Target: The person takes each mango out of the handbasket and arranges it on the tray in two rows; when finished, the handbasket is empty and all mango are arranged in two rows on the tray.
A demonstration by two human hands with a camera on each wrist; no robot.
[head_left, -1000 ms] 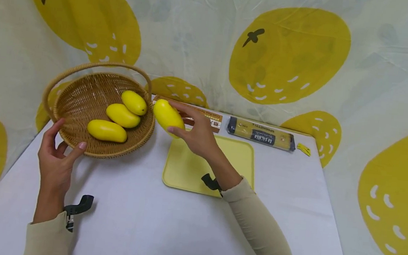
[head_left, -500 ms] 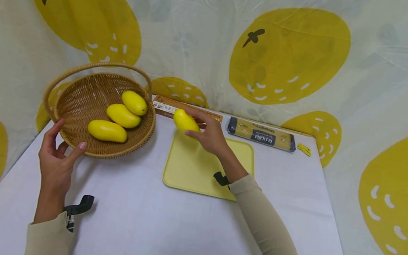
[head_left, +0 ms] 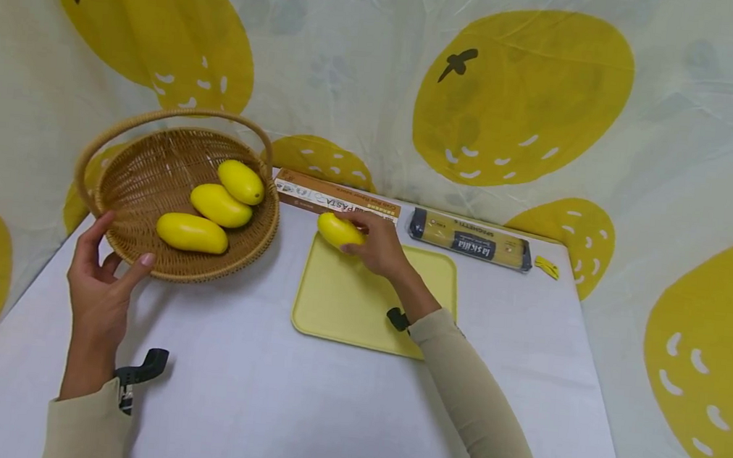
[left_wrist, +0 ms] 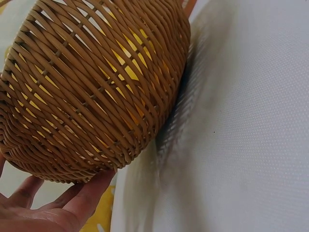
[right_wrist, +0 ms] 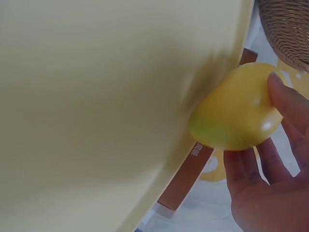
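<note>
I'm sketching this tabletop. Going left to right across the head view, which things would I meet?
Wicker basket → yellow fruit held in the right hand → spaghetti packet → small yellow item.

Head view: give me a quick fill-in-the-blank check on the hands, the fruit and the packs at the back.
1. The left hand holds the wicker basket, in which ____ yellow fruits lie.
2. The right hand grips another fruit at the tray, near its far ____ corner.
3. Seen from the head camera, the spaghetti pack lies to the ____ of the brown box.

Missing words: three; left; right.
</note>
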